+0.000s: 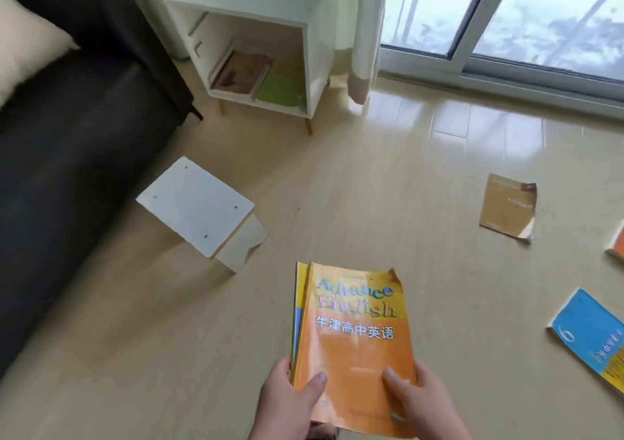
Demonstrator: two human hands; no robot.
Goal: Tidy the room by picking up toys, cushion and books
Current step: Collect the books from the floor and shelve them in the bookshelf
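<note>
I hold an orange textbook (354, 341) on top of a second book whose blue and yellow edge (296, 318) shows at its left. My left hand (287, 406) grips their lower left corner, thumb on the cover. My right hand (422, 406) grips the lower right edge, thumb on top. A tan book (508, 208) lies on the floor to the right, a blue book (594, 341) nearer, and an orange book's corner (616, 245) shows at the right edge. A cream cushion (23, 44) rests on the dark sofa (74, 135).
A white open cabinet (236, 10) stands against the curtain (361, 34), with a brown book (239, 73) and a green book (282, 85) lying inside. A small white stool (199, 203) stands beside the sofa. Sliding glass doors (506, 17) run along the back right.
</note>
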